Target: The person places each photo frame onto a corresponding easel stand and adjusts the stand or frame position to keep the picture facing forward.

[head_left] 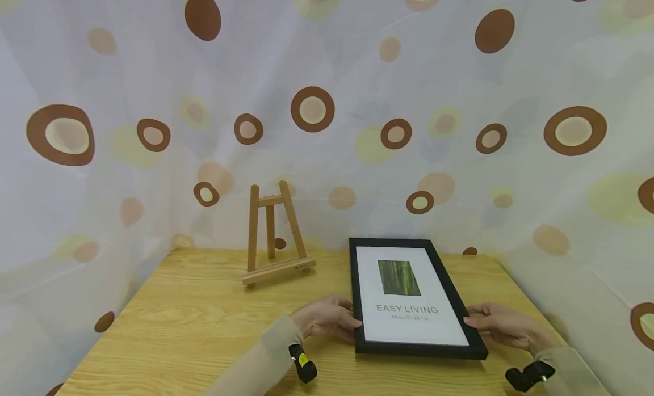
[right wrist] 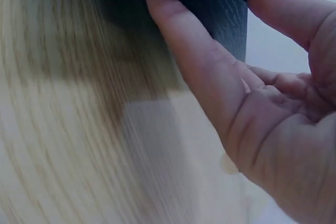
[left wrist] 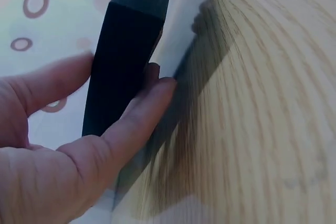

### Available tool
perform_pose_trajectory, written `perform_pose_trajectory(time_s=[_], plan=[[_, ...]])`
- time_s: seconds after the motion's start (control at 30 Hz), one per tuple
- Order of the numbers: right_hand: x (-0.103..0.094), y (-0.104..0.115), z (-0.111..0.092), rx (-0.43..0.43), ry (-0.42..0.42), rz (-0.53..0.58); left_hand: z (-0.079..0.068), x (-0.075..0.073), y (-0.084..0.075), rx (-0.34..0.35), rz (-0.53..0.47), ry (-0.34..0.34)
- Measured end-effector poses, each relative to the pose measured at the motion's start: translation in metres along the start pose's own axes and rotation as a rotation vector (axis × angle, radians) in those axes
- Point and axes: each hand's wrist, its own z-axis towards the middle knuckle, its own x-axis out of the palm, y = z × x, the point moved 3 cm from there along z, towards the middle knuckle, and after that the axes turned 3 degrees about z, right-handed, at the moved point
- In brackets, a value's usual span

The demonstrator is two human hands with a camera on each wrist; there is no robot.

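Note:
A black picture frame [head_left: 429, 346] with a white insert reading "EASY LIVING" and a small green forest picture is held between both hands. My left hand [head_left: 329, 317] grips its left side near the front corner, thumb on the face and fingers underneath. On the opposite side my right hand [head_left: 503, 326] pinches the edge the same way. In the left wrist view the frame's black edge [left wrist: 123, 61] stands above the wood, with a shadow below. The right wrist view shows the fingers [right wrist: 194, 45] under the dark edge [right wrist: 215, 3].
A small wooden easel [head_left: 278, 269] stands left of the frame toward the back of the wooden table [head_left: 204, 316]. A white curtain [head_left: 337, 55] with brown and yellow circles encloses the back and sides. Each wrist wears a black strapped device.

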Motion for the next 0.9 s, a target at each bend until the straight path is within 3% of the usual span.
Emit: perform_pose_trajectory(time_s=[0.3, 0.57, 0.9], plan=[[0.014, 0.010, 0.010, -0.062, -0.023, -0.036, -0.018, -0.007, -0.001, 0.023, -0.006, 0.032], [0.026, 0.027, 0.019, -0.128, -0.035, -0.062, -0.033, -0.019, -0.001, 0.070, 0.079, 0.023], [0.037, 0.030, 0.034, -0.197, -0.115, -0.114, -0.048, -0.032, -0.003, 0.171, 0.145, -0.161]])
